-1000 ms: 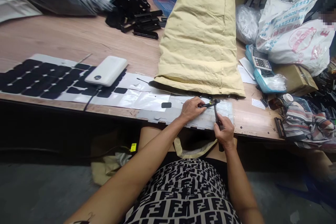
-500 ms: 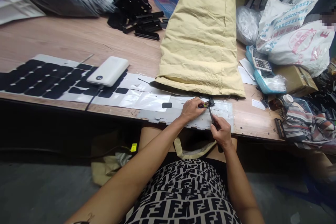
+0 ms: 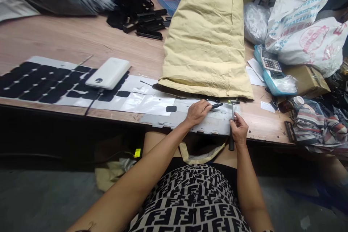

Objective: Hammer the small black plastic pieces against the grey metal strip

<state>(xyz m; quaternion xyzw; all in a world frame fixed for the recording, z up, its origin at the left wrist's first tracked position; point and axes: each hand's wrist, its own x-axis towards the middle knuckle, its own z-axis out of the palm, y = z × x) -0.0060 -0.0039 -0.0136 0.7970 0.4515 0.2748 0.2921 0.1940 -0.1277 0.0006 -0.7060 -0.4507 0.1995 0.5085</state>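
My right hand (image 3: 239, 128) is closed around the dark grip of a small hammer (image 3: 233, 116). The hammer's head lies at the near edge of a pale yellow fabric piece (image 3: 206, 50), over a grey sheet. My left hand (image 3: 199, 111) is closed on a slim black piece (image 3: 217, 105) whose tip points right; its exact kind I cannot make out. Both hands are just above the grey sheet (image 3: 154, 119) at the table's front edge. Small dark parts line the fabric's near edge.
A white power bank (image 3: 108, 73) with a cable lies on black patterned sheets (image 3: 35, 79) at left. Black parts (image 3: 149, 25) are piled behind. At right are a calculator (image 3: 270, 61) in a blue tray, white plastic bags (image 3: 307, 40), a cardboard box (image 3: 307, 79) and striped cloth (image 3: 312, 127).
The hammer has moved right, away from the black piece in my left hand, and now stands more upright. My left hand has stayed nearly in place. The view has shifted slightly.
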